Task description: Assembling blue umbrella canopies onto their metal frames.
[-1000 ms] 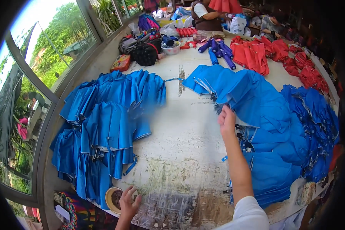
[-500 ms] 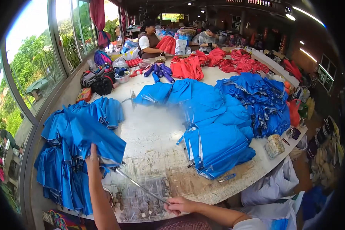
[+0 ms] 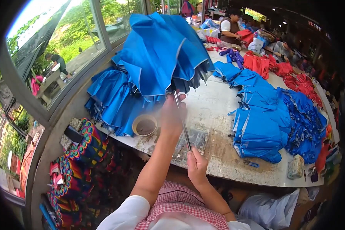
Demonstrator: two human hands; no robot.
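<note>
Blue umbrella (image 3: 161, 53) is up & puffier now, so prob. mid-job. R hand (image 3: 197, 165) wraps fingers round pole (image 3: 185, 132); L hand (image 3: 171, 115) blurry, can't tell its fingers.

You can read no text, label, brand, number or sign on anything here. Any print on the white bag (image 3: 255, 45) near the far end of the table (image 3: 214, 115) is too small and blurred for you to make out.
</note>
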